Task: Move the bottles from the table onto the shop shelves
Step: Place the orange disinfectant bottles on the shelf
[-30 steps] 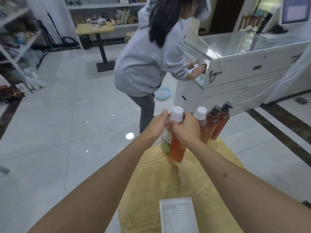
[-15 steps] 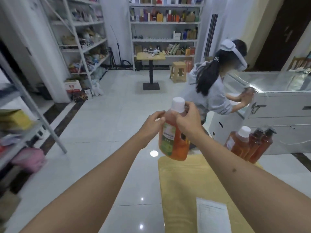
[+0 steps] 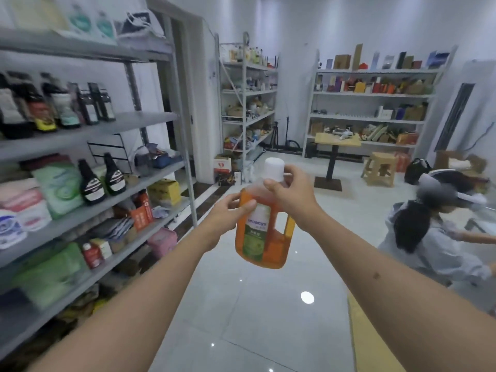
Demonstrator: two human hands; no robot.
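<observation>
Shop floor, white tiles, grey shelves (image 3: 112, 124) running down the left side, already pretty stocked. Orange bottle (image 3: 264, 232) is up in the air mid-frame, nowhere near a shelf board yet. Left hand (image 3: 228, 218) has its fingers pinching the bottle's side, right hand (image 3: 292, 194) wraps the shoulder just under the white cap (image 3: 274, 169). So I'd guess it's mid-carry, placing not done. Only the surface's yellow edge (image 3: 362, 318) shows, so can't tell how many are left.

both forearms were bare, no sleeves in view. the left hand (image 3: 228, 216) and right hand (image 3: 291, 194) wore no gloves; a small dark mole marked the right forearm (image 3: 376, 275).
</observation>
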